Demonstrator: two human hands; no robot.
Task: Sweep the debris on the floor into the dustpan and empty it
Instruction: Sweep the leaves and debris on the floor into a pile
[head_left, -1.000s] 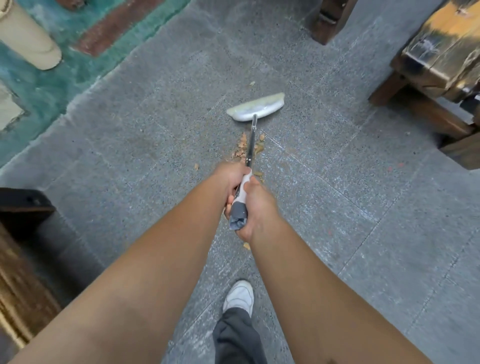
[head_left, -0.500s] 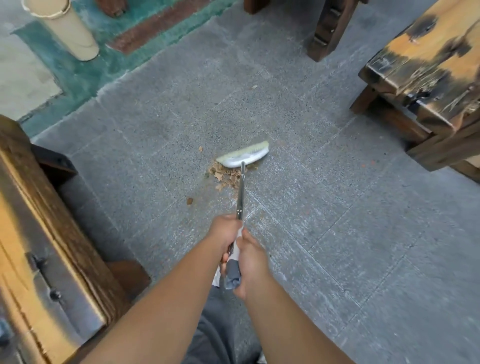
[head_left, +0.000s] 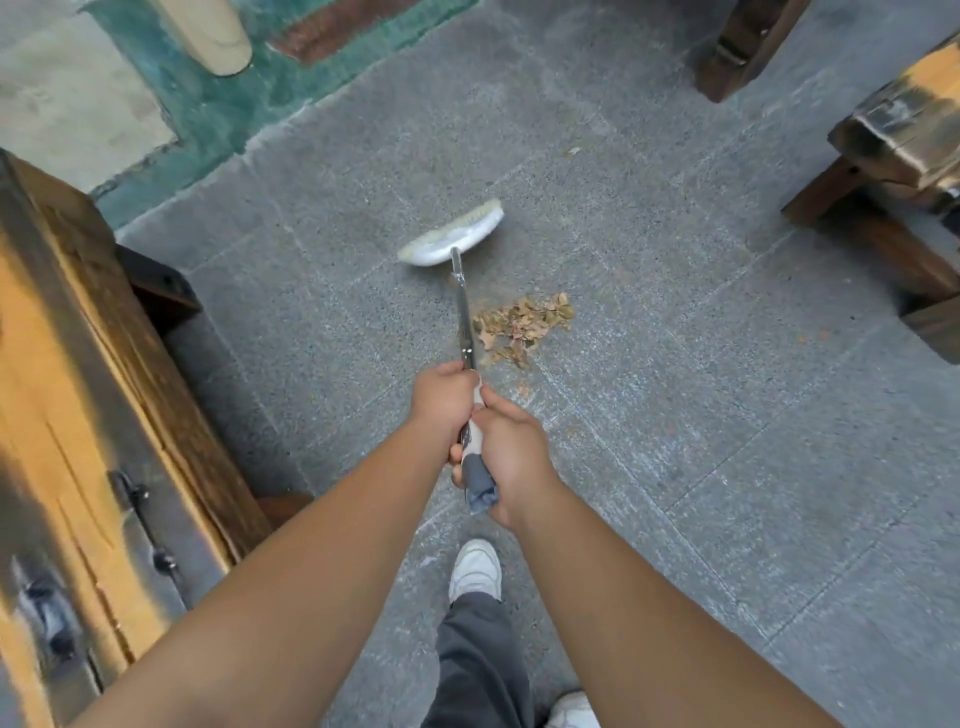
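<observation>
On grey tiled floor (head_left: 675, 467): broom (head_left: 451, 236) gripped by left hand (head_left: 441, 402) and right hand (head_left: 511, 454), both wrapped around handle. Gathering step judged underway. Leaf pile (head_left: 524, 325) to be consolidated next; dustpan not seen.

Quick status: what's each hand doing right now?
Left hand: closed around the broom handle, further down the shaft.
Right hand: closed around the same handle near its grey end.
</observation>
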